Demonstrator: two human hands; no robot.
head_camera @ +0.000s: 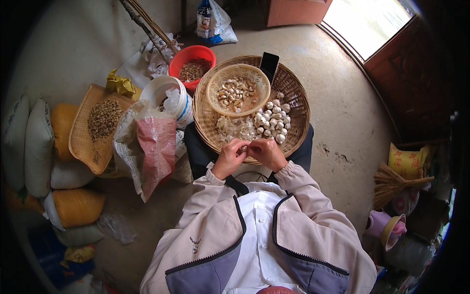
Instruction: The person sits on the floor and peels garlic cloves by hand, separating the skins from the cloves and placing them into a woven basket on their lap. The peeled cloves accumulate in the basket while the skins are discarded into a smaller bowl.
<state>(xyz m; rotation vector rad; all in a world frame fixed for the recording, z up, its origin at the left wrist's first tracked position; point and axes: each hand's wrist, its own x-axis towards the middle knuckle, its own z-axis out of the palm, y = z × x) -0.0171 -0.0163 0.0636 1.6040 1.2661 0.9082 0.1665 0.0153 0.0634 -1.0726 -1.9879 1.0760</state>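
Observation:
A round wicker basket [297, 92] rests on my lap. Inside it, a cream plastic colander [265, 92] holds loose garlic cloves [235, 92]. Whole garlic bulbs [273, 119] are heaped at the basket's right side, and papery garlic skins [237, 128] lie left of them. My left hand [231, 156] pinches a small piece of garlic [243, 148] over the near rim. Touching it, my right hand [267, 151] has its fingers bent in at the same spot; whether they grip the piece is hidden. A black smartphone [269, 65] leans at the basket's far right rim.
Left of the basket stand a red basin [175, 60], a white bucket [148, 86], an open woven sack [156, 150] and a wicker scoop [79, 126] with dried bits. Full sacks [38, 147] line the left wall. A straw broom [391, 183] lies at the right, below the open doorway.

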